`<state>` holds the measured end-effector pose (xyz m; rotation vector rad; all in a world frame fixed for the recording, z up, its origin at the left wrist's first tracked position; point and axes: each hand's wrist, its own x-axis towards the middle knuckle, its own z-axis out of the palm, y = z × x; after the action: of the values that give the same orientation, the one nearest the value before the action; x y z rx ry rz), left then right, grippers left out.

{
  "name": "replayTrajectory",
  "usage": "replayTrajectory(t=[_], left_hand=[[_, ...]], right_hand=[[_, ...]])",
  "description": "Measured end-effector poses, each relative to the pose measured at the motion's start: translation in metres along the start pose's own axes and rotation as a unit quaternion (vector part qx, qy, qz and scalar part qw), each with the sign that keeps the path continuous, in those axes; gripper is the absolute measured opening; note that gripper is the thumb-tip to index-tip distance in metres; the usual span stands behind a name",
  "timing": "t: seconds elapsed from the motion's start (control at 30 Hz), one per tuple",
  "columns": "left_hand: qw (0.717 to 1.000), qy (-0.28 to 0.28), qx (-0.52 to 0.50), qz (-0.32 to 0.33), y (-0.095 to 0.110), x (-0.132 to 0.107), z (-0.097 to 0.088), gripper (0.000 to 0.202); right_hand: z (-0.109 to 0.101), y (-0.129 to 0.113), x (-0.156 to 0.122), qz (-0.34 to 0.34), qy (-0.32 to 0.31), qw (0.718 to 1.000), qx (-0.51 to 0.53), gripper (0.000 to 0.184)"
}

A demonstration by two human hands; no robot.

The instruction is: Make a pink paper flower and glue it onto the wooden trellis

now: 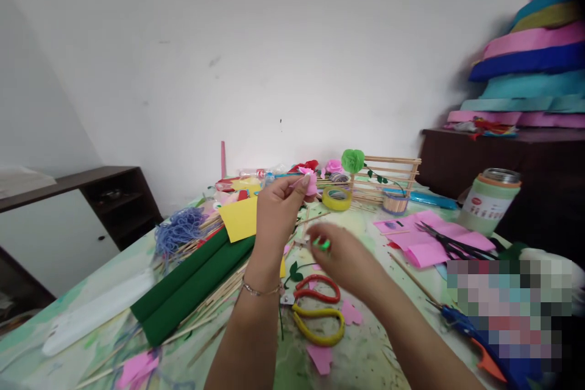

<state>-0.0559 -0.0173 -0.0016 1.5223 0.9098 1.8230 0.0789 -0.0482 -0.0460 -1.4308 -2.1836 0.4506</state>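
Note:
My left hand (286, 198) pinches a pink paper flower (310, 184) between thumb and fingertips, raised above the table. Lower and to the right, my right hand (336, 253) curls its fingers around a small bright green object (322, 245); a pale tip pokes out to its left, and blur hides its kind. Beneath the hands lie scissors (319, 311) with one red and one yellow handle. A green leaf sprig (296, 274) rests beside their blades, among pink paper scraps (351, 312).
Rolled green paper (192, 292), wooden sticks and tangled blue yarn (179, 231) lie left. Behind are yellow tape (337, 198), a stick fence (388, 173) and a green paper flower (353, 161). Black scissors (450, 242), a bottle (491, 202) and a blue glue gun (475, 329) are right.

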Motion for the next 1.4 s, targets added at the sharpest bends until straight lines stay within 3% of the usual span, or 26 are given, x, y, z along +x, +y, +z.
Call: replayTrajectory(t=[0.1, 0.2, 0.33, 0.47, 0.57, 0.73, 0.83, 0.93, 1.07, 1.13, 1.33, 1.4], left_hand=[[1.0, -0.02, -0.001, -0.021, 0.0, 0.001, -0.002, 0.033], [0.999, -0.032, -0.009, -0.034, -0.001, 0.0, 0.0, 0.034], [0.998, -0.047, -0.009, -0.038, -0.001, -0.002, 0.004, 0.033], [0.999, -0.039, 0.016, -0.012, 0.003, -0.006, 0.005, 0.03], [0.999, -0.009, 0.048, 0.013, 0.012, -0.01, 0.003, 0.026], [0.996, 0.06, 0.048, 0.048, 0.024, -0.018, 0.001, 0.023], [0.995, 0.068, 0.054, 0.053, 0.023, -0.018, 0.002, 0.021], [0.996, 0.045, 0.06, 0.047, 0.018, -0.016, 0.006, 0.023], [0.999, -0.005, 0.046, 0.016, 0.012, -0.015, 0.014, 0.025], [0.998, -0.035, 0.047, -0.007, 0.008, -0.016, 0.018, 0.025], [0.99, -0.123, 0.054, -0.038, -0.005, -0.014, 0.031, 0.012], [0.989, -0.133, 0.045, -0.049, -0.009, -0.012, 0.035, 0.011]], right_hand=[[0.033, 0.02, -0.016, 0.01, -0.137, 0.988, -0.069, 0.036], [0.056, 0.035, -0.027, 0.021, -0.172, 0.979, -0.107, 0.048], [0.071, 0.037, -0.03, 0.055, -0.142, 0.981, -0.117, 0.049], [0.066, 0.042, -0.029, 0.086, -0.127, 0.986, -0.07, 0.024], [0.045, 0.063, -0.029, 0.119, -0.117, 0.986, 0.002, 0.011], [-0.001, 0.101, -0.031, 0.137, -0.071, 0.974, 0.169, 0.012], [-0.013, 0.108, -0.032, 0.146, -0.029, 0.958, 0.244, 0.016], [-0.005, 0.1, -0.032, 0.101, 0.024, 0.93, 0.353, 0.026], [0.022, 0.08, -0.031, -0.004, 0.04, 0.82, 0.572, 0.044], [0.032, 0.073, -0.029, -0.029, 0.035, 0.791, 0.611, 0.044], [0.047, 0.079, -0.02, -0.046, 0.082, 0.828, 0.553, 0.063], [0.053, 0.084, -0.017, -0.032, 0.091, 0.83, 0.549, 0.056]])
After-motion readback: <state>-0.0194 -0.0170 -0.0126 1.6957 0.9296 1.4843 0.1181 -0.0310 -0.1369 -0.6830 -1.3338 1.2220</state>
